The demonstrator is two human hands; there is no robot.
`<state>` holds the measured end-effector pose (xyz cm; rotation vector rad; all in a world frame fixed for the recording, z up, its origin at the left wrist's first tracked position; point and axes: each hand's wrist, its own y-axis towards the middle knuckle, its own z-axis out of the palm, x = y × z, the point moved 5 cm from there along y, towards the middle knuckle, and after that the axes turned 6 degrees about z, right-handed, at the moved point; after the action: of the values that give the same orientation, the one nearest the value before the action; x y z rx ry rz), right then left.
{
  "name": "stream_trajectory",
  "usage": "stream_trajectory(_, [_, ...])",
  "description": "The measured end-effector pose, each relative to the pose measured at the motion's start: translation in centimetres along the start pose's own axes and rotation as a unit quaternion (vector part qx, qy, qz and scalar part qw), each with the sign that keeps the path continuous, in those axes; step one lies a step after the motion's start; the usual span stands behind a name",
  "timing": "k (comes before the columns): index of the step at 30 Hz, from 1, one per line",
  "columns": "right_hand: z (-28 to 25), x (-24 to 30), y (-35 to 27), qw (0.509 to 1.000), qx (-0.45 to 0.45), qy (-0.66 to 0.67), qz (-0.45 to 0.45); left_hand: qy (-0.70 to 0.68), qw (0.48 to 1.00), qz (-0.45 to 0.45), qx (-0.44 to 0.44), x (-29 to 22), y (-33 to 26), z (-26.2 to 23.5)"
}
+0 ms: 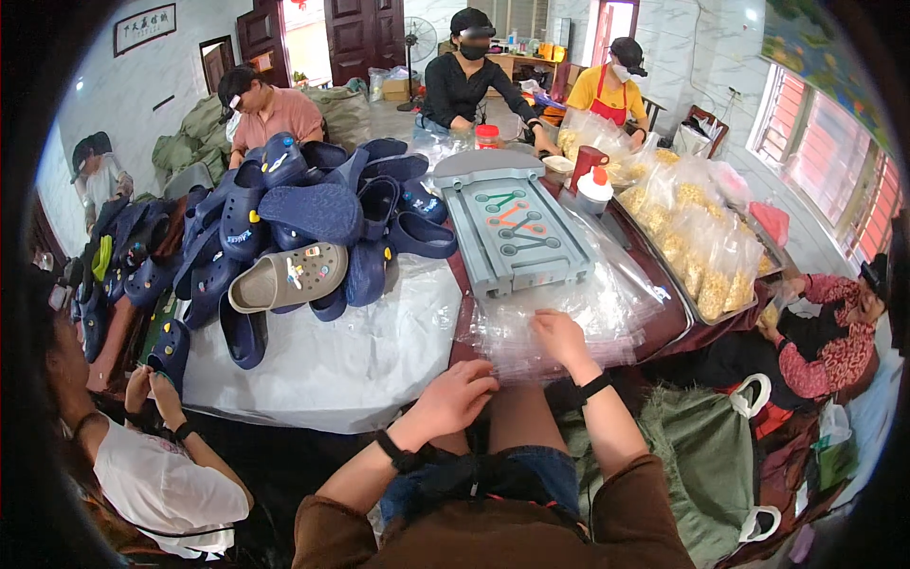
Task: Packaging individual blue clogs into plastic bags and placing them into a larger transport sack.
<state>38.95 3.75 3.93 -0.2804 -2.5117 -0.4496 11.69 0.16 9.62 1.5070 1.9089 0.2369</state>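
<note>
A stack of clear, glossy plastic bags point(559, 327), crinkled and see-through, lies at the near edge of the table point(332, 370), just below a grey moulded tray point(512, 228). The right hand point(561, 339) rests flat on the stack, fingers together. The left hand point(453, 398) sits at the stack's near-left edge, fingers curled loosely together. Navy clogs point(303, 218) are heaped to the left.

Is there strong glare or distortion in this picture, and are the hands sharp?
Head view: daylight from the windows and doorway washes out those areas; the fisheye bends the table edge and leaves a dark rim; both the left hand and right hand look reasonably sharp on the clear plastic bags, which show soft glare.
</note>
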Motion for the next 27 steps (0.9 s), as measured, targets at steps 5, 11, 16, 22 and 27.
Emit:
stream_trajectory(5, [-0.1, -1.0, 2.3, 0.975, 0.012, 0.21, 0.079, 0.073, 0.996, 0.053, 0.014, 1.3, 5.3, 5.3])
stream_trajectory(11, [-2.3, 1.8, 0.9, 0.967, -0.031, 0.235, 0.096, 0.065, 0.975, -0.133, 0.165, 4.4, 6.9, 9.4])
stream_trajectory(16, [-7.9, 7.4, -3.8, 0.948, -0.153, 0.279, -0.016, 0.167, 0.98, -0.04, 0.103, 3.1, 5.8, 9.2])
stream_trajectory(22, [-12.6, 15.9, -9.9, 0.948, -0.165, 0.19, -0.195, 0.064, 0.992, 0.027, -0.106, -3.3, 1.8, 2.3])
stream_trajectory(27, [-9.5, 21.4, -13.1, 0.923, -0.02, 0.13, -0.362, 0.116, 0.907, 0.008, -0.404, -8.6, -5.3, -5.5])
